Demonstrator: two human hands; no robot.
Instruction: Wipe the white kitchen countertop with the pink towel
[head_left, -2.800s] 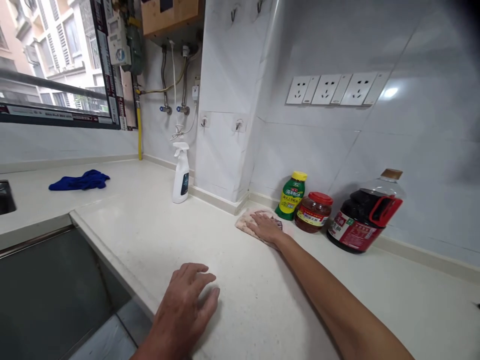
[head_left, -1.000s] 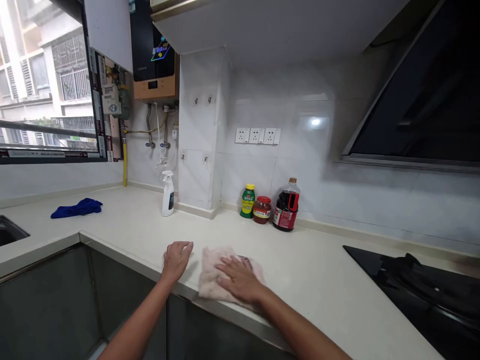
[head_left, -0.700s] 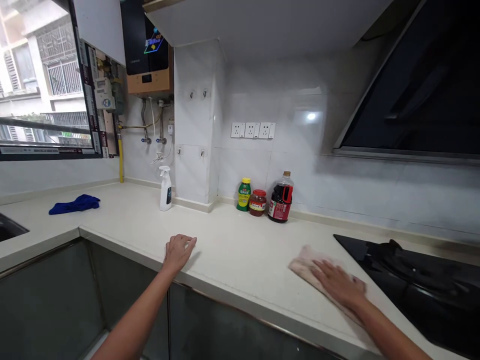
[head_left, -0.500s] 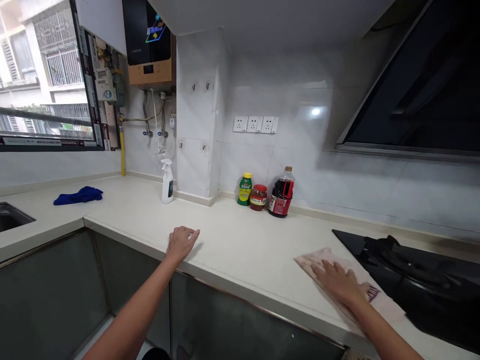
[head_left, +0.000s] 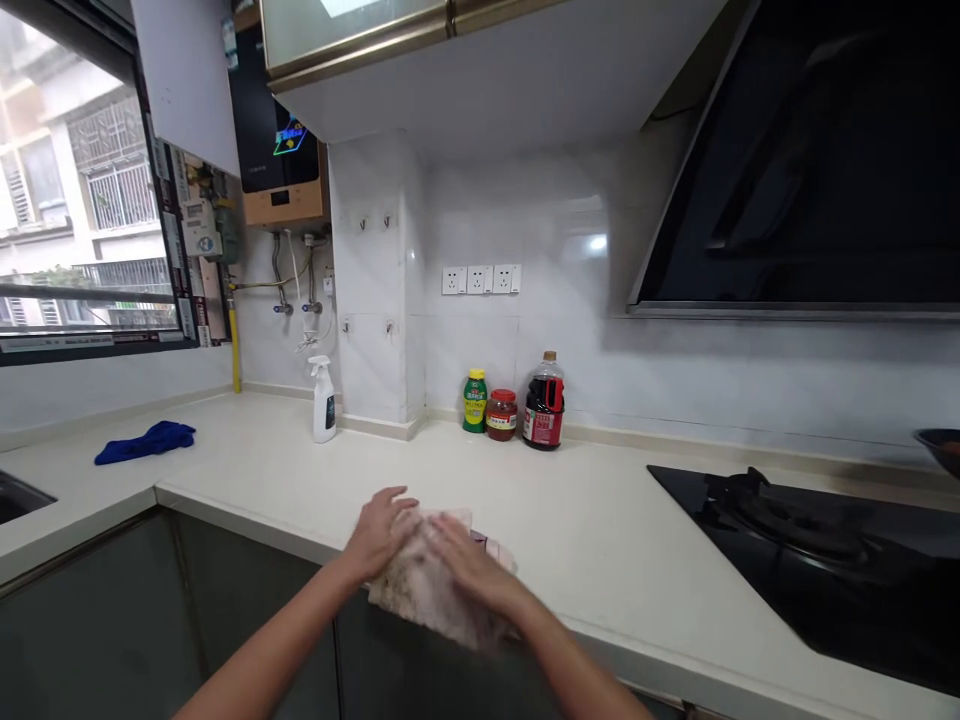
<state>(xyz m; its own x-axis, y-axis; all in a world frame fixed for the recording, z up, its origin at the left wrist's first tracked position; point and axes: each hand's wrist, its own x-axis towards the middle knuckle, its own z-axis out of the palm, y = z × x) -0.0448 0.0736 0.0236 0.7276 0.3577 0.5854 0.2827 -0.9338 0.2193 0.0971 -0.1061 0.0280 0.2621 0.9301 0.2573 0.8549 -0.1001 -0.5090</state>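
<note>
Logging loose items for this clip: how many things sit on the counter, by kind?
Cloths: 2, the pink cloth under both hands and the blue cloth.
Spray bottles: 1, the white spray bottle.
Condiment containers: 3, green bottle, red-lidded jar, dark sauce jug.
Total: 6.

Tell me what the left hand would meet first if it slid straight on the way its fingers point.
The left hand points up and right, at the cloth it already touches. Beyond that, bare counter, perhaps toward the bottles; depth is unclear.
</note>
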